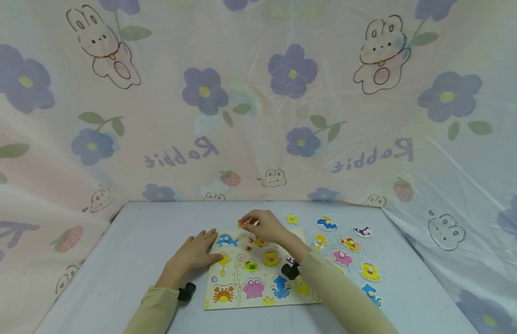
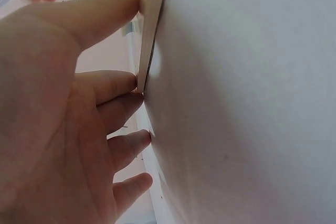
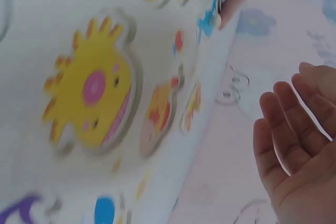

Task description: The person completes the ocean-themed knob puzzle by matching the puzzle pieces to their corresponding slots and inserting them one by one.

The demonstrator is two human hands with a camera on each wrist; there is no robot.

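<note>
A peg puzzle board (image 1: 233, 304) with sea-animal pictures lies on the table. My left hand (image 1: 196, 254) rests at its left edge, thumb on the board and the other fingers on the table beside it. In the left wrist view, that thumb (image 2: 105, 11) lies over the board's edge (image 2: 149, 30). My right hand (image 1: 264, 227) hovers over the board's far edge, fingers loosely bent. Near its fingertips is an orange striped piece (image 1: 242, 223), partly hidden by the hand. The right wrist view shows this orange piece (image 3: 191, 107) beyond the board, apart from the fingers (image 3: 294, 124). A blue whale piece (image 1: 228, 240) with a knob sits on the board.
Several loose knobbed pieces lie right of the board, among them a blue whale (image 1: 326, 223), a pink shell (image 1: 342, 258), a yellow octopus (image 1: 370, 272) and a blue squid (image 1: 371, 295). A yellow star (image 1: 291, 218) lies behind the board. A printed curtain (image 1: 250, 116) hangs behind the table.
</note>
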